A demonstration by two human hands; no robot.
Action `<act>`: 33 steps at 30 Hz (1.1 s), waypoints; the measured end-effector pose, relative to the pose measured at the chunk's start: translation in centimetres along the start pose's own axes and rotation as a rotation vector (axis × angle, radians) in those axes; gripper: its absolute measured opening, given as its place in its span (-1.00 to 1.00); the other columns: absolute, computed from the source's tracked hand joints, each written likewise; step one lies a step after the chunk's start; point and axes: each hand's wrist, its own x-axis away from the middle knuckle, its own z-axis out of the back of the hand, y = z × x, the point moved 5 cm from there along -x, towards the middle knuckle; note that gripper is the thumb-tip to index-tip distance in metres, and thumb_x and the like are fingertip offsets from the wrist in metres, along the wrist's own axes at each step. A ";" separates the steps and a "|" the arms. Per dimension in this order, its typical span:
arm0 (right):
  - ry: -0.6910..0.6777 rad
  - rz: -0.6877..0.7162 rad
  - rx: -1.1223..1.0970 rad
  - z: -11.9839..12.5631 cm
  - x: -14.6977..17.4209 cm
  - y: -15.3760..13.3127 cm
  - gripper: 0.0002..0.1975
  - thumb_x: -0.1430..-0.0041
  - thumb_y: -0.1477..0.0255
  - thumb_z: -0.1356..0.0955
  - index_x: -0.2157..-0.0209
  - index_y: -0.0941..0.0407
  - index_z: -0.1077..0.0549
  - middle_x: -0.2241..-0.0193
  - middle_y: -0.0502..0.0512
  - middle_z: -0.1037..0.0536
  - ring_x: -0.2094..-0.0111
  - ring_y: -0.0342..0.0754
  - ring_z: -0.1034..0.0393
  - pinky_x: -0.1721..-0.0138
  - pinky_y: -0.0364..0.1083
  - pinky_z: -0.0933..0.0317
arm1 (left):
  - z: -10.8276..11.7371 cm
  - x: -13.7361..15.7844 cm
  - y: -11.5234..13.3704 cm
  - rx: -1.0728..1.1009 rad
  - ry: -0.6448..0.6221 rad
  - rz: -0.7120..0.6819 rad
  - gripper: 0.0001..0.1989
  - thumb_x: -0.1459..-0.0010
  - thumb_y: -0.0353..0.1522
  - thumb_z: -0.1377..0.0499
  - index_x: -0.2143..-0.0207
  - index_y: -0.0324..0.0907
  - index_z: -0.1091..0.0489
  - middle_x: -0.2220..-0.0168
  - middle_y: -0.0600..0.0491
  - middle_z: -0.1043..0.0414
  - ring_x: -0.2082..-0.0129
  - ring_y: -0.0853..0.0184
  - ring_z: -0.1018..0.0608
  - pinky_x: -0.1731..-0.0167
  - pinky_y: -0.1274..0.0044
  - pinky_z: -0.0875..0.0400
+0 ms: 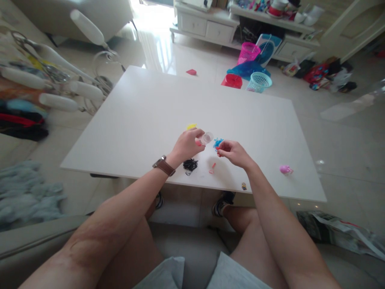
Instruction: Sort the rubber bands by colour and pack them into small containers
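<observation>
— What has the left hand (187, 145) got?

— A small clear container (207, 138), fingers curled round it (watch on that wrist), above the white table (144, 120).

— And the right hand (233, 152)?

— At three o'clock of it, fingertips pinched shut on something small and red (218, 150). Blue bands (217, 142) lie at twelve o'clock of that hand, a black pile (190, 164) at six of the left.

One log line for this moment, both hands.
left hand: holds clear jar | right hand: pinches red bands | table: black bands
</observation>
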 end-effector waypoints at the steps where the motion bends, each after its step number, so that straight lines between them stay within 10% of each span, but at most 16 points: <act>1: 0.038 0.026 -0.067 0.1 0.0 -0.3 -0.80 -0.08 0.29 -0.47 0.39 0.11 -0.48 0.48 0.02 -0.58 0.42 -0.09 -0.48 0.31 -0.09 -0.37 | 0.0 0.1 0.1 -0.043 -0.017 -0.007 -0.73 0.02 -0.46 -0.28 0.19 -0.16 -0.55 0.18 0.00 -0.56 0.22 0.25 -0.57 0.15 0.41 -0.47; 7: 0.246 0.106 -0.166 0.8 0.0 -1.3 -0.68 0.01 0.17 -0.56 0.39 0.13 -0.57 0.46 0.08 -0.62 0.43 -0.05 -0.49 0.34 -0.04 -0.40 | -0.5 0.4 0.5 -0.270 -0.096 -0.055 -0.62 -0.01 -0.46 -0.26 0.07 -0.09 -0.61 0.18 -0.04 -0.51 0.12 0.16 -0.53 0.09 0.35 -0.44; 17: 0.307 0.335 0.309 -0.5 0.5 -3.3 -0.93 -0.17 0.41 -0.44 0.35 0.10 -0.60 0.40 0.06 -0.62 0.43 -0.08 -0.45 0.33 -0.08 -0.34 | -1.7 0.8 0.8 -0.359 -0.168 -0.117 -0.61 -0.03 -0.44 -0.27 0.05 -0.09 -0.62 0.19 -0.05 -0.47 0.07 0.09 -0.50 0.06 0.29 -0.39; 33: 0.372 0.278 0.045 -0.3 0.3 -2.6 -0.77 -0.06 0.35 -0.52 0.30 0.08 -0.44 0.40 -0.03 -0.54 0.35 -0.08 -0.51 0.26 -0.07 -0.42 | -1.7 0.8 0.7 -0.216 -0.130 -0.107 -0.63 -0.01 -0.45 -0.26 0.09 -0.10 -0.63 0.25 -0.03 -0.45 0.22 0.18 -0.50 0.14 0.34 -0.42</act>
